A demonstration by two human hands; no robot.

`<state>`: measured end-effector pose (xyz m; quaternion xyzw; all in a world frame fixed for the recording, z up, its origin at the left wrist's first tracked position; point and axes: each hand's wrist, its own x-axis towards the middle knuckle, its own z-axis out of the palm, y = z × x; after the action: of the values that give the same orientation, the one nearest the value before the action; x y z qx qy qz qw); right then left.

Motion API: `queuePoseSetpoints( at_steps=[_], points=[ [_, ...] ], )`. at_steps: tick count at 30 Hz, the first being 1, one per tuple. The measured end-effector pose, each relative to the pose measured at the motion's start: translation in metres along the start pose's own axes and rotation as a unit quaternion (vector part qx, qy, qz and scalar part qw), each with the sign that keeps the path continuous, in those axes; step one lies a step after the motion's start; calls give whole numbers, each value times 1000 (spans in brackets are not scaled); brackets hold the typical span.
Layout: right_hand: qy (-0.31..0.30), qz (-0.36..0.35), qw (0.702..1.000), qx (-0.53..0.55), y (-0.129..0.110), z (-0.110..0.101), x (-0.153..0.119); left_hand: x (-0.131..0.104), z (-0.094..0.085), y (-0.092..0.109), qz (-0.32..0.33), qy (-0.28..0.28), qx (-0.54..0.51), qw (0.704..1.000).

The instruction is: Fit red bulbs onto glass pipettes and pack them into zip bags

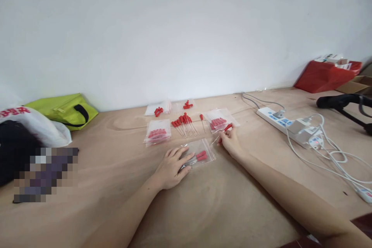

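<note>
My left hand (173, 166) lies with spread fingers on the near end of a clear zip bag (208, 145), pressing it on the table. Inside that bag are a few droppers with red rubber bulbs (201, 155). To the right, my right hand (231, 143) pinches a single dropper (228, 127), its red bulb pointing up and away. Just behind that hand lies a filled zip bag of red-bulbed droppers (218, 123). Loose droppers (183, 119) are fanned out beyond the near bag, with one separate dropper (201, 117) beside them.
Left of the loose droppers is a stack of filled bags (157, 133). By the wall lie flat bags (151, 108) and loose red bulbs (158, 111). A white power strip (273, 120) with cables sits right; a green bag (64, 108) left; a red bag (322, 75) far right.
</note>
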<state>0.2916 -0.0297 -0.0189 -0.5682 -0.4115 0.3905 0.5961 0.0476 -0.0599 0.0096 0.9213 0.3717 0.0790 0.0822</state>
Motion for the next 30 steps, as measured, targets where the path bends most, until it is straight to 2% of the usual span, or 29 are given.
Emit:
queuePoseSetpoints(
  at_steps=[8,13,16,21,24,30],
  points=[
    [-26,-29,999,9,0,9,-2,1,-2,1,-8,-19,7,1000],
    [-46,23,995,83,-1,12,-8,1,-2,1,3,-2,-13,1000],
    [-92,55,989,104,-4,10,-12,0,-2,2,0,10,-26,1000],
    [-208,77,971,92,-11,6,-16,0,0,1,-2,16,-22,1000],
    [-225,63,970,70,-11,7,-16,0,2,-1,3,21,-19,1000],
    [-256,-12,966,-26,0,9,-15,1,0,-1,0,12,-17,1000]
  ],
)
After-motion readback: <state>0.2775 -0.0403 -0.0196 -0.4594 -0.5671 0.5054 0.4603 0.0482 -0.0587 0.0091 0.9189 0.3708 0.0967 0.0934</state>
